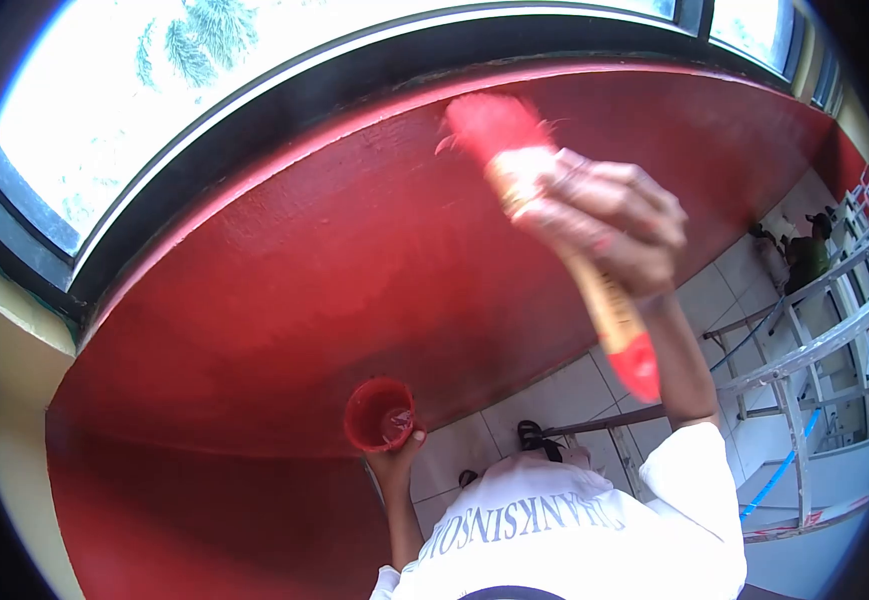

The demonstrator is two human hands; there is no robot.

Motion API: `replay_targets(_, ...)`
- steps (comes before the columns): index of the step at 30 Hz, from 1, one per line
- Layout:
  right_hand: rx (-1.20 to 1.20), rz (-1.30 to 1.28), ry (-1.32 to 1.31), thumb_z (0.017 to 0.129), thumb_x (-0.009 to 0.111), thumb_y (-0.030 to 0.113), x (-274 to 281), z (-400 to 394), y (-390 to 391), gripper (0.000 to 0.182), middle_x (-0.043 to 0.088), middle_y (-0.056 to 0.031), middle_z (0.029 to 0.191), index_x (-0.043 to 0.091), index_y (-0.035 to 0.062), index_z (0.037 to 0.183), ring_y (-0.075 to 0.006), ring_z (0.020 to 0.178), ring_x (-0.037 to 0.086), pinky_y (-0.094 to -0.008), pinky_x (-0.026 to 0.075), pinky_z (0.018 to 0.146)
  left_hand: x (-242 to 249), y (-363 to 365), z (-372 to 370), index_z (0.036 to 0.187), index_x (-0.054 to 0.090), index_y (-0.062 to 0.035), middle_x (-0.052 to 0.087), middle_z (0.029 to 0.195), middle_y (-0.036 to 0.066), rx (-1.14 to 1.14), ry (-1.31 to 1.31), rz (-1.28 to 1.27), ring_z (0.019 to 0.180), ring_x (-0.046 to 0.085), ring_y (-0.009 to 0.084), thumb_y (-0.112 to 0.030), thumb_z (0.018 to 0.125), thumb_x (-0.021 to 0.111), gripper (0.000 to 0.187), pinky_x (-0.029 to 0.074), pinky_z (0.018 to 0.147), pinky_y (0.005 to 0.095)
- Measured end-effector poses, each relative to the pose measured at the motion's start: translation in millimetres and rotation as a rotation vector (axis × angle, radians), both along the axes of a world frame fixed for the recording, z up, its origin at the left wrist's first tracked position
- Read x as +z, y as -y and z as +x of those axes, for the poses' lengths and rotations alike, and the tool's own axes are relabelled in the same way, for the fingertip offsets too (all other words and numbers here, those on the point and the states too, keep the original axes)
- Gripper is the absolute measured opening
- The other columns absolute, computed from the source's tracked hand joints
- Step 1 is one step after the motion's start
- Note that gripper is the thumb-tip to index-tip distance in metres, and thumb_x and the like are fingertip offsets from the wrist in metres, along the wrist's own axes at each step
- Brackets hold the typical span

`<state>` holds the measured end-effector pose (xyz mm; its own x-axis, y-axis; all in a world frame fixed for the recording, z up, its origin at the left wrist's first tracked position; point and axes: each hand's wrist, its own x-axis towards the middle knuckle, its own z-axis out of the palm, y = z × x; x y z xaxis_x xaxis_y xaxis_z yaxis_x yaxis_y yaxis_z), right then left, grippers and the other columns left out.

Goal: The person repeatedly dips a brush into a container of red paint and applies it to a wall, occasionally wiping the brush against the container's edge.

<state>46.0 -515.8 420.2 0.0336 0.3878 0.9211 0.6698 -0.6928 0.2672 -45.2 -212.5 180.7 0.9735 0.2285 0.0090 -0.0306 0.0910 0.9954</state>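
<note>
My right hand [619, 215] is closed around a paintbrush [599, 290] with a wooden handle and a red-tipped end. Red paint covers its bristles, which overlap the upper edge of the red wall [284, 270] just below the window. Lower down, my left hand [394, 460] grips a red paint cup [362, 415] from underneath and the side, its thumb at the rim. The cup is tilted toward me, and some paint shows inside. Most of the left fingers are hidden behind the cup.
A window with a dark frame [354, 85] runs above the wall. On the right, a metal ladder [789, 420] stands on the tiled floor [554, 395], with a blue strip [782, 470] beside it. Another person [809, 250] is at the far right.
</note>
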Motion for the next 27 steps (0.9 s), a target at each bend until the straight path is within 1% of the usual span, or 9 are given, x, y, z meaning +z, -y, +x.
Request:
replay_targets(4,0.080,-0.140,-0.462,0.071,0.075,0.013,-113,-3,-11,0.029,0.069,-0.0005,0.090,0.074,0.0192,0.100,-0.0190,0.075,0.066,-0.0303,0.056,0.058,21,7,4,0.128,0.048,-0.0004,0.062,0.108,0.009,0.044,0.174,-0.030,0.093,0.061,0.0182,-0.004,0.067,0.084,0.071,0.049,0.080,0.0316)
replay_targets(6,0.131,-0.195,-0.480,0.071,0.076,0.014,-97,-4,0,0.029,0.070,-0.0005,0.090,0.074,0.0200,0.100,-0.0182,0.072,0.065,-0.0291,0.055,0.056,24,12,6,0.124,0.051,0.0003,0.065,0.098,0.009,0.070,0.267,-0.063,0.079,0.065,0.0159,-0.002,0.068,0.084,0.065,0.054,0.068,0.0285)
replay_targets(8,0.169,-0.068,-0.428,0.069,0.077,0.016,-51,-12,-2,0.028,0.072,-0.0023,0.092,0.077,0.0191,0.097,-0.0181,0.072,0.064,-0.0289,0.056,0.058,25,8,4,0.126,0.049,-0.0003,0.063,0.103,0.009,0.053,0.221,-0.073,0.087,0.063,0.0175,-0.005,0.067,0.085,0.069,0.052,0.074,0.0304)
replay_targets(10,0.160,0.000,0.012,0.063,0.079,0.017,-4,0,0,0.029,0.072,-0.0058,0.089,0.078,0.0151,0.092,-0.0204,0.076,0.066,-0.0290,0.057,0.062,21,2,1,0.132,0.045,-0.0021,0.057,0.120,0.010,0.039,0.097,-0.051,0.108,0.057,0.0214,-0.008,0.064,0.085,0.079,0.045,0.093,0.0354)
replay_targets(12,0.109,-0.005,0.095,0.062,0.079,0.017,0,17,-9,0.034,0.072,-0.0038,0.093,0.077,0.0179,0.095,-0.0187,0.077,0.066,-0.0289,0.057,0.061,15,1,-2,0.136,0.043,-0.0034,0.053,0.131,0.011,0.042,0.011,-0.026,0.122,0.053,0.0239,-0.010,0.062,0.085,0.085,0.041,0.105,0.0386)
replay_targets(17,0.077,-0.222,-0.321,0.069,0.076,0.015,-116,6,-25,0.026,0.066,0.0064,0.087,0.074,0.0252,0.094,-0.0113,0.069,0.061,-0.0240,0.052,0.051,20,4,-2,0.125,0.049,-0.0010,0.063,0.105,0.010,0.068,0.179,-0.067,0.090,0.065,0.0185,-0.007,0.064,0.088,0.073,0.053,0.077,0.0307)
replay_targets(20,0.156,-0.247,-0.452,0.068,0.077,0.015,-93,-6,-23,0.030,0.068,0.0062,0.087,0.074,0.0260,0.095,-0.0108,0.068,0.062,-0.0258,0.053,0.051,20,-1,-5,0.122,0.051,-0.0004,0.066,0.101,0.009,0.091,0.210,-0.083,0.086,0.067,0.0176,-0.008,0.063,0.089,0.071,0.056,0.073,0.0291)
replay_targets(25,0.175,-0.075,0.096,0.061,0.076,0.018,12,12,-46,0.031,0.070,-0.0032,0.091,0.078,0.0206,0.092,-0.0169,0.072,0.065,-0.0255,0.056,0.059,7,-11,-8,0.123,0.052,-0.0019,0.065,0.105,0.009,0.099,0.168,-0.050,0.090,0.067,0.0181,-0.013,0.060,0.092,0.075,0.056,0.077,0.0309)
replay_targets(27,0.067,-0.205,0.021,0.066,0.077,0.019,-31,19,-51,0.033,0.065,0.0016,0.089,0.076,0.0237,0.098,-0.0143,0.070,0.061,-0.0234,0.053,0.054,1,-18,-8,0.124,0.052,-0.0028,0.064,0.109,0.008,0.084,0.183,-0.013,0.095,0.066,0.0189,-0.014,0.059,0.093,0.078,0.055,0.081,0.0326)
